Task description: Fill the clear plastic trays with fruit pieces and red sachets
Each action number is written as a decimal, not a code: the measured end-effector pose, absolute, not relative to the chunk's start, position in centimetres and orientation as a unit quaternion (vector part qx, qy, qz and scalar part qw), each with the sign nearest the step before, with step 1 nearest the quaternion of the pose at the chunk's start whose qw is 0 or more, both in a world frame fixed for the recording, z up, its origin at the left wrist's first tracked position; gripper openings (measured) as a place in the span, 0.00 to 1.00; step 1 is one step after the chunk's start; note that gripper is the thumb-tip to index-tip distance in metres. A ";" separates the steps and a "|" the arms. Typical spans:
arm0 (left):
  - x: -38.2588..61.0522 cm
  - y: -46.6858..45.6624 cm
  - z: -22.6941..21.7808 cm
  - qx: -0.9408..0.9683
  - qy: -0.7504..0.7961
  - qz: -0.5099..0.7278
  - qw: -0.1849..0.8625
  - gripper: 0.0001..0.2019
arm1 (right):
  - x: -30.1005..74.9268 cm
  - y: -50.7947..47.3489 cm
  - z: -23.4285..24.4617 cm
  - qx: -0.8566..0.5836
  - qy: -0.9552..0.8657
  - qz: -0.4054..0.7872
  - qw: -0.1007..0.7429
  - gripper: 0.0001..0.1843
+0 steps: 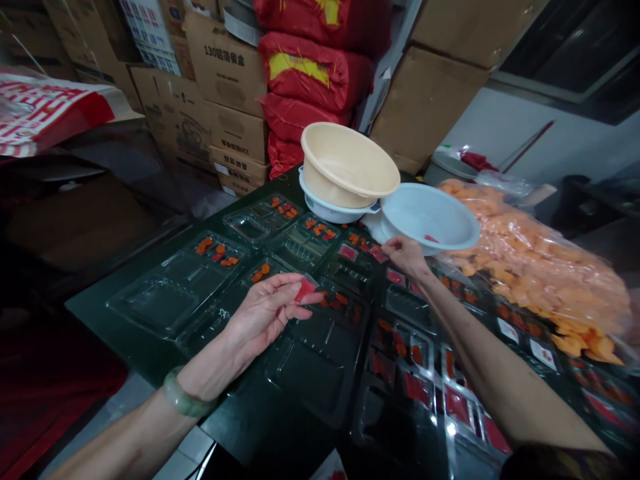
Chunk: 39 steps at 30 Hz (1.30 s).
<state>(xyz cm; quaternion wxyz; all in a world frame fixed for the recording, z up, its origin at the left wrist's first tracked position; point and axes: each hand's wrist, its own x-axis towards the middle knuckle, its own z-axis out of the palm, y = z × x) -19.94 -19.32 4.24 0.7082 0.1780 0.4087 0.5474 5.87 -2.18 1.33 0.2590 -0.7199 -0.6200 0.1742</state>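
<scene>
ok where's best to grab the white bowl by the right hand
I'd pinch the near rim of the white bowl from the front. It tips toward the camera, exposing that lip, while the beige bowl crowds its left and the bag of orange snacks its right. Use the right hand; the left hand pinches a red sachet.

The dark table carries clear plastic trays, stacked basins and a bag of orange slices.
</scene>
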 end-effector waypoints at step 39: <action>-20.5 -27.3 4.6 0.256 0.477 0.383 0.748 0.13 | 4.3 -22.4 6.7 -0.289 -0.939 0.109 0.149 0.13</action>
